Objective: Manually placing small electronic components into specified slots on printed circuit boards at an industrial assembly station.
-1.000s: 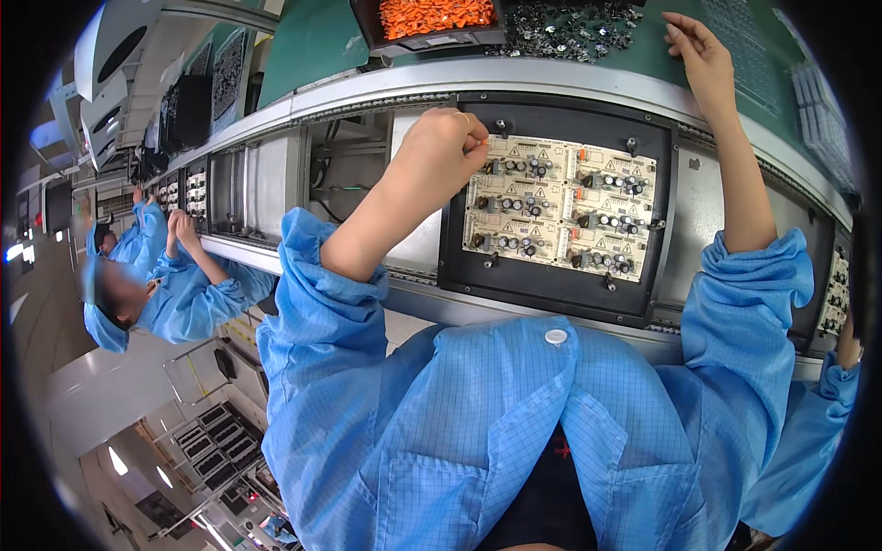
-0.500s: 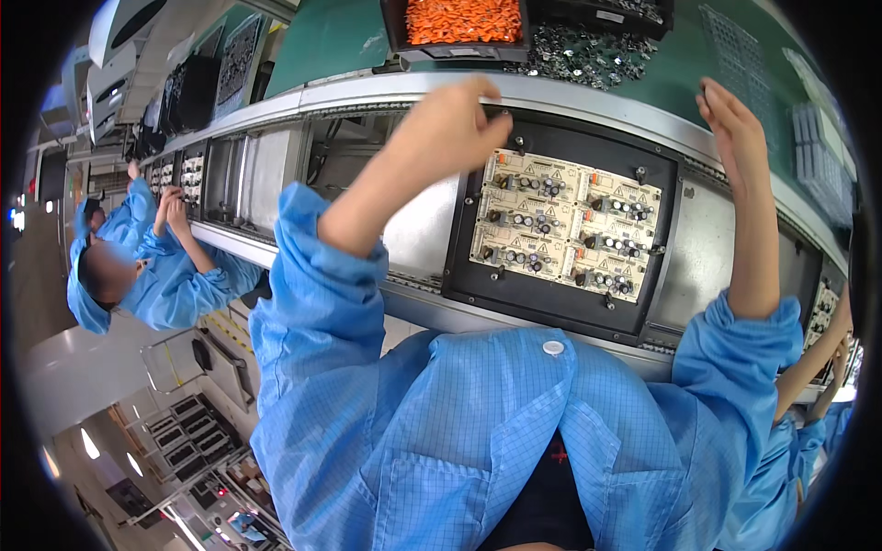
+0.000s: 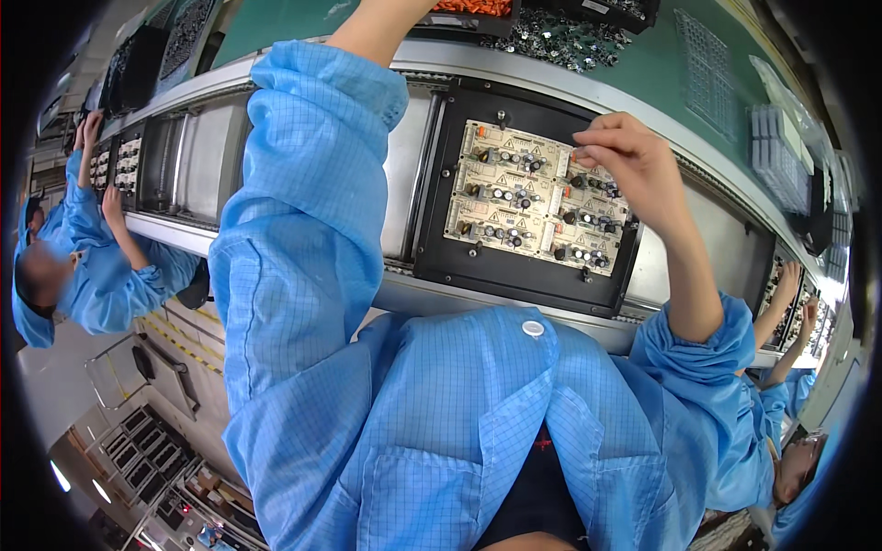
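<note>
A cream printed circuit board panel (image 3: 542,195), populated with capacitors and other small components, lies in a black carrier frame (image 3: 432,230) on the conveyor in front of me. Over its upper right part, my right hand (image 3: 634,165) is closed in a pinch, thumb against fingers. Whatever is between these fingertips is too small to make out; an orange component shows just beside them. My left arm stretches far forward, and my left hand (image 3: 390,11) is cut off by the upper edge, close to a black bin of orange parts (image 3: 470,6). Its fingers are out of sight.
Small metal parts (image 3: 560,44) lie loose on the green bench (image 3: 643,73) beyond the conveyor rail (image 3: 514,69). Clear plastic trays (image 3: 781,156) stand at the right. Co-workers in blue sit along the line at left (image 3: 119,266) and right (image 3: 753,441).
My left hand has moved forward and left, from over the carrier's far edge toward the orange parts bin. My right hand has come inward onto the board, its fingers now pinched. The view has shifted slightly.
</note>
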### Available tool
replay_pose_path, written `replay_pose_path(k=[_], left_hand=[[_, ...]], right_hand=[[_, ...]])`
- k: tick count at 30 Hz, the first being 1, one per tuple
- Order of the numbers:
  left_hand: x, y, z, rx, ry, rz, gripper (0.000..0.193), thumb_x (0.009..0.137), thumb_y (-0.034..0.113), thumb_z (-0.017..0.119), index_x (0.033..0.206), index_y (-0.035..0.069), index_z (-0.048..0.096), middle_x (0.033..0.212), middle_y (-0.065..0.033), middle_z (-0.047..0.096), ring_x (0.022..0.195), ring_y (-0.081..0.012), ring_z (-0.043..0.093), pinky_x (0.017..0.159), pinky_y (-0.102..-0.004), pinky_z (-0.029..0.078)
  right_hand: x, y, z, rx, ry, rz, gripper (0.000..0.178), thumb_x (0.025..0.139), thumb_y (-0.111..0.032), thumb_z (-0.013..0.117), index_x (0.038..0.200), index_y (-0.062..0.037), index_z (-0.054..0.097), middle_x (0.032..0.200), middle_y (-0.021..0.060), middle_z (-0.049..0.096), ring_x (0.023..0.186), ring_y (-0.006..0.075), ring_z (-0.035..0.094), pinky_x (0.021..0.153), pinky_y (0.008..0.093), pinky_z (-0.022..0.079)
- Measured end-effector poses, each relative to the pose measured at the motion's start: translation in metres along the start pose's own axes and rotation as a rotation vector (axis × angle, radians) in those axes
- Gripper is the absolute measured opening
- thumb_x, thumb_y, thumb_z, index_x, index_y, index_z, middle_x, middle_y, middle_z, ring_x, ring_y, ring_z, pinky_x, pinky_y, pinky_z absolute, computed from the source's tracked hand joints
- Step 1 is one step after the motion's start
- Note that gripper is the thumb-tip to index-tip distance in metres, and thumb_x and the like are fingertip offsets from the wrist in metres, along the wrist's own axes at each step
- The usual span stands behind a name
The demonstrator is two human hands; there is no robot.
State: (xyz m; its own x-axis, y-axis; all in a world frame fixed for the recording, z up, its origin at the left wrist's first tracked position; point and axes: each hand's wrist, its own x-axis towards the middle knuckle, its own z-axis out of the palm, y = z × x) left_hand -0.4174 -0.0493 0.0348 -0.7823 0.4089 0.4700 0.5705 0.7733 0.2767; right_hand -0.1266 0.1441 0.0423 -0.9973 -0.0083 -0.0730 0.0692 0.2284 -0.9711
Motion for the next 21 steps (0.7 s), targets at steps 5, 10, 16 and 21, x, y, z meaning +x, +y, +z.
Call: replay_pose_path(k=[5, 10, 16, 21], left_hand=[[-0.006, 0.005, -0.017, -0.169, 0.005, -0.067, 0.014, 0.079, 0.012, 0.073, 0.078, -0.003, 0.072, 0.079, -0.0262, 0.066, 0.079, -0.0408, 0.066, 0.074, -0.0457, 0.053], [-0.010, 0.010, -0.030, -0.301, 0.062, -0.119, 0.017, 0.078, 0.013, 0.075, 0.078, -0.004, 0.071, 0.077, -0.0261, 0.065, 0.077, -0.0402, 0.066, 0.072, -0.0442, 0.052], [-0.028, 0.027, -0.060, -0.391, 0.064, -0.054, 0.017, 0.077, 0.012, 0.076, 0.078, -0.004, 0.071, 0.076, -0.0252, 0.066, 0.075, -0.0399, 0.066, 0.070, -0.0428, 0.052], [-0.055, 0.043, -0.081, -0.556, -0.162, -0.124, 0.018, 0.079, 0.012, 0.074, 0.079, -0.005, 0.071, 0.076, -0.0242, 0.067, 0.075, -0.0397, 0.066, 0.070, -0.0425, 0.052]], right_hand=[[0.005, -0.004, 0.024, -0.656, 0.023, -0.264, 0.026, 0.083, 0.003, 0.066, 0.109, -0.0017, 0.068, 0.098, 0.0112, 0.068, 0.089, 0.0218, 0.068, 0.077, 0.0311, 0.054], [0.010, 0.002, 0.032, -0.784, 0.050, -0.305, 0.030, 0.082, 0.002, 0.067, 0.110, -0.0067, 0.066, 0.093, 0.0085, 0.068, 0.089, 0.0258, 0.066, 0.079, 0.0360, 0.052], [0.011, -0.007, 0.039, -0.911, 0.015, -0.313, 0.030, 0.082, 0.000, 0.068, 0.111, -0.0090, 0.065, 0.087, 0.0064, 0.068, 0.090, 0.0270, 0.063, 0.082, 0.0393, 0.049], [0.011, -0.007, 0.042, -0.967, 0.020, -0.290, 0.032, 0.081, -0.001, 0.068, 0.112, -0.0103, 0.064, 0.086, 0.0068, 0.068, 0.089, 0.0274, 0.061, 0.081, 0.0395, 0.049]])
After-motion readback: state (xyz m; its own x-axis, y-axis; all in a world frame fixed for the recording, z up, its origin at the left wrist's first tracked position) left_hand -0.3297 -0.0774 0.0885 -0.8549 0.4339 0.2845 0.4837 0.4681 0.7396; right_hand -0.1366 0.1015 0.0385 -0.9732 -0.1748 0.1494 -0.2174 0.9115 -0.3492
